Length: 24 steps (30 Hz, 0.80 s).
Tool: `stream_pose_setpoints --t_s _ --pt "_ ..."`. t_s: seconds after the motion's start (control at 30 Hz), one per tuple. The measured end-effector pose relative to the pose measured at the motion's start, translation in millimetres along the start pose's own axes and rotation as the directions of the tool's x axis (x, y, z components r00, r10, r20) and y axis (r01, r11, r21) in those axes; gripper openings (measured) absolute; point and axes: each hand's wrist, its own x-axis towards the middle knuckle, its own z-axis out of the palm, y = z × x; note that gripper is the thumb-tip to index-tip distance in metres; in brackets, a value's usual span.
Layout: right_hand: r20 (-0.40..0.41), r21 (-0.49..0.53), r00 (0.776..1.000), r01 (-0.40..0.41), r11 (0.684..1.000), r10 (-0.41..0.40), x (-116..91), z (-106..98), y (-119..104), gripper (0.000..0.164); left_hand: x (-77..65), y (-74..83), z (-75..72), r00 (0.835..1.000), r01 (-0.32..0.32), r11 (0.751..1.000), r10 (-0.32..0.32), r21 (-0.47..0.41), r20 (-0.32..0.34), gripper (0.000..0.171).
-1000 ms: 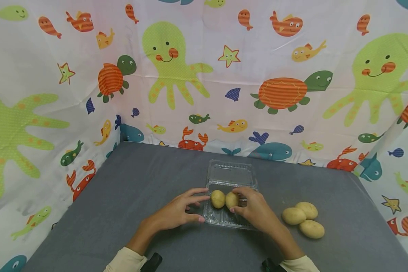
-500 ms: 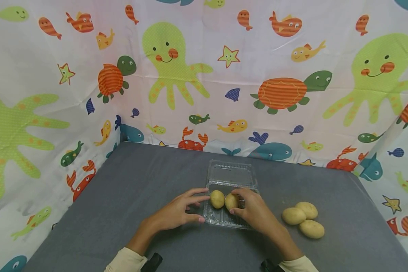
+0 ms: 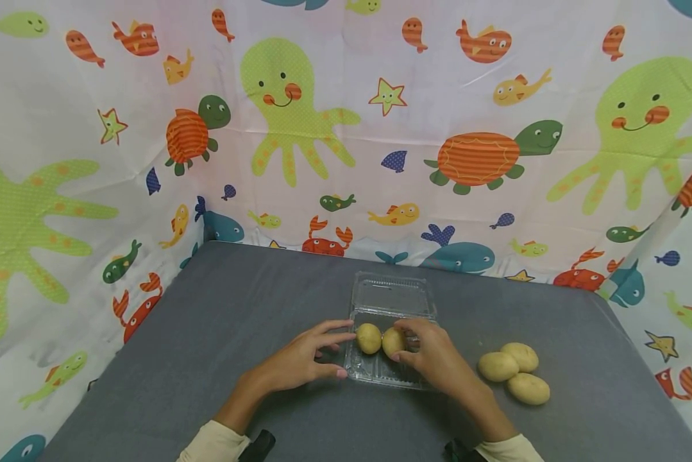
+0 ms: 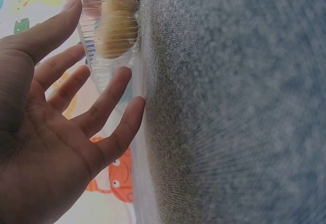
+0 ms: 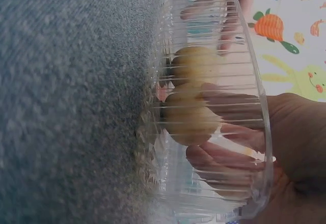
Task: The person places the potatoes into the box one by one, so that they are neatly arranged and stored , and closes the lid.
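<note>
A clear plastic clamshell container (image 3: 371, 367) lies on the table with its lid folded back, away from me. Two potatoes sit side by side in its base. My right hand (image 3: 438, 356) reaches over the container's right side and holds the right potato (image 3: 390, 341) between thumb and fingers; the right wrist view shows these digits through the ribbed wall. Beside it rests the left potato (image 3: 369, 338), with no hand around it. My left hand (image 3: 296, 360) is at the container's left side, fingers spread and thumb apart, gripping nothing; whether a fingertip touches the rim I cannot tell.
Three loose potatoes lie in a group right of the container: a left one (image 3: 498, 367), a back one (image 3: 521, 357) and a front one (image 3: 528, 389). A grey cloth (image 3: 253, 282) covers the table. Behind it hangs a curtain (image 3: 334, 128) printed with sea animals.
</note>
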Motion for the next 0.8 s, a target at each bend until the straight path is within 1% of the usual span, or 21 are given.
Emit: stream_pose_setpoints --t_s 0.23,0.57,0.67,0.8 --pt "-0.001 0.07 1.0 -0.006 0.998 0.006 -3.4 -7.8 2.1 0.055 1.4 0.2 0.3 1.0 0.003 1.0 -0.003 -0.001 0.01 0.065" --pt "-0.009 0.101 1.0 -0.015 0.995 0.016 -7.5 -22.5 6.5 0.057 0.5 -1.0 -0.8 1.0 -0.016 1.0 0.016 -0.012 0.008 0.067" --pt "-0.023 0.098 1.0 -0.017 0.995 0.019 -8.6 -29.1 7.9 0.056 0.3 -1.6 -0.4 1.0 -0.017 1.0 0.017 -0.011 0.011 0.066" --pt "-0.063 0.095 0.998 -0.019 0.995 0.025 -9.9 -39.6 8.6 0.054 0.6 -1.9 -0.2 1.0 -0.018 1.0 0.019 -0.01 0.012 0.066"
